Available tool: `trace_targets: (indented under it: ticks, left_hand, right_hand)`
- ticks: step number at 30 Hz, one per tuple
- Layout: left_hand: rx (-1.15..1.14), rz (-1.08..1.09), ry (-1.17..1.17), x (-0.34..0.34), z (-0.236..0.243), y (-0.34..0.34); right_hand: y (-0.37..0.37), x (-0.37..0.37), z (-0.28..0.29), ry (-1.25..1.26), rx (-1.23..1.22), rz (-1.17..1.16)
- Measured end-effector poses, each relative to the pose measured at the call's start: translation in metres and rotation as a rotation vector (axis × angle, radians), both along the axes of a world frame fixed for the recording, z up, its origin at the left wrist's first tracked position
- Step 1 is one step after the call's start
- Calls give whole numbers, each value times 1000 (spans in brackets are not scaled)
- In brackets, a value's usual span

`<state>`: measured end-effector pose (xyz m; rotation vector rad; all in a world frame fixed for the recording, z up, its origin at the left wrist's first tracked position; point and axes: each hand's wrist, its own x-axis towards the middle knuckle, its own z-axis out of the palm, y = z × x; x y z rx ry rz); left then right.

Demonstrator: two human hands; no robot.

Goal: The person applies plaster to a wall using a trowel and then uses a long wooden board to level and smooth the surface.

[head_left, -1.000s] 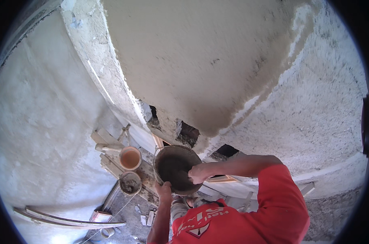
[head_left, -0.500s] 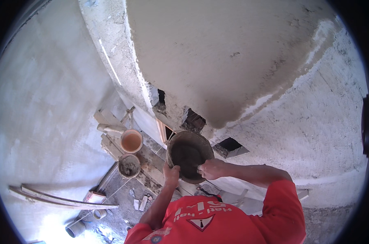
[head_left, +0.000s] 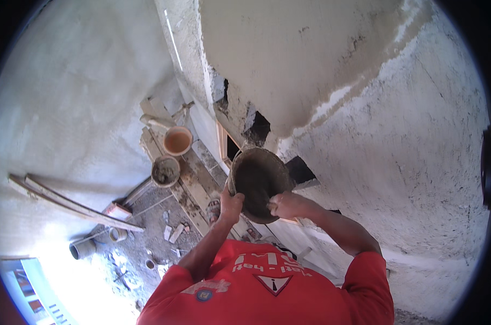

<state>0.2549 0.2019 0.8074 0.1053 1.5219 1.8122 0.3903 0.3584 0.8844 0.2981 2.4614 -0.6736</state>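
Note:
A round, dirty grey bucket is tilted so that its dark, shadowed inside shows. My left hand is closed on its near left rim. At the right side of the opening my right hand is closed, its fingertips just inside the rim. A faint pale streak runs into the bucket from those fingers, but what they hold is too dark to make out. Wet-looking grey plaster covers the wall just beyond the bucket.
Left of me, planks bear a bucket of orange-brown liquid and a bucket of grey mortar. Dark holes break the wall. Long curved boards lean at left. Rubble and pots lie on the floor below.
The view has shifted, showing more of the floor and a bright opening at lower left. Both hands stay at the bucket; the right hand and the bucket have tilted slightly.

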Motion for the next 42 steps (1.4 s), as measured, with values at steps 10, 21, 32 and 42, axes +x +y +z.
trace_targets:
  ticks: [10,21,32,42]
  left_hand:
    - [29,54,-37,70,5,-9]
    - [-86,-15,33,49,-10,-28]
    - [3,-6,96,-16,-13,-28]
    - [47,-57,166,-49,-6,-15]
  right_hand:
    - [4,57,3,-105,290,-69]
    - [0,28,36,-140,303,-186]
    - [-13,-45,65,22,60,-279]
    - [-23,-54,30,-97,58,-157]
